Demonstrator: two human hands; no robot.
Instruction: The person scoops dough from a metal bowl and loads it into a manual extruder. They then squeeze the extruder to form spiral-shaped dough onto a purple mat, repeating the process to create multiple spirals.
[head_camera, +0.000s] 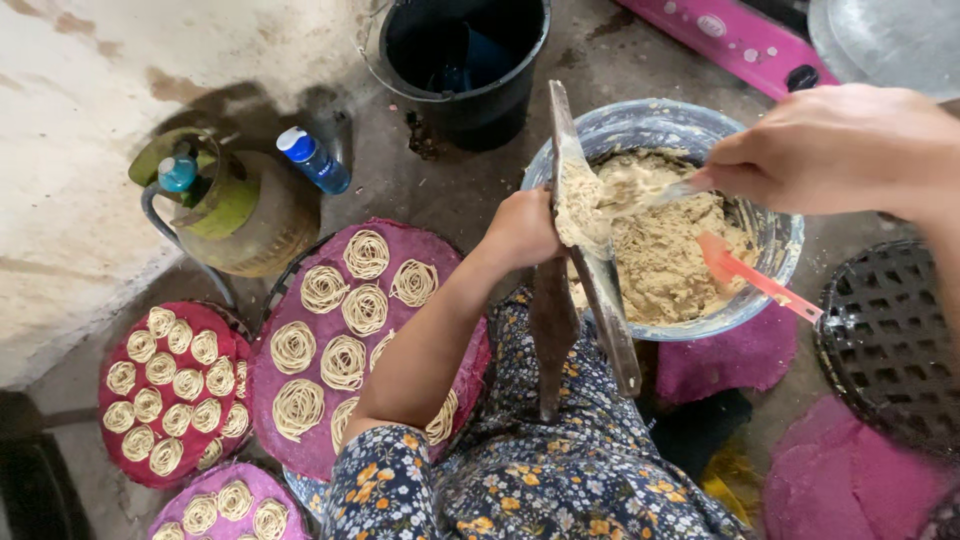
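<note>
My left hand (520, 228) grips a wooden press (580, 260) with long handles, held upright over my lap and smeared with pale dough. My right hand (835, 150) holds a spoon (665, 195) whose tip pushes dough onto the top of the press. Behind the press sits a large bowl (640, 125) full of beige dough (665, 255), with a red spatula (755, 275) lying in it. Round purple and red mats carry coiled noodle nests (343, 362) to my left.
A black bucket (465, 55) stands at the top. A green gas cylinder (235, 205) and a blue-capped bottle (312, 160) sit by the wall on the left. A black perforated tray (890, 330) and pink mats (850, 480) lie on the right.
</note>
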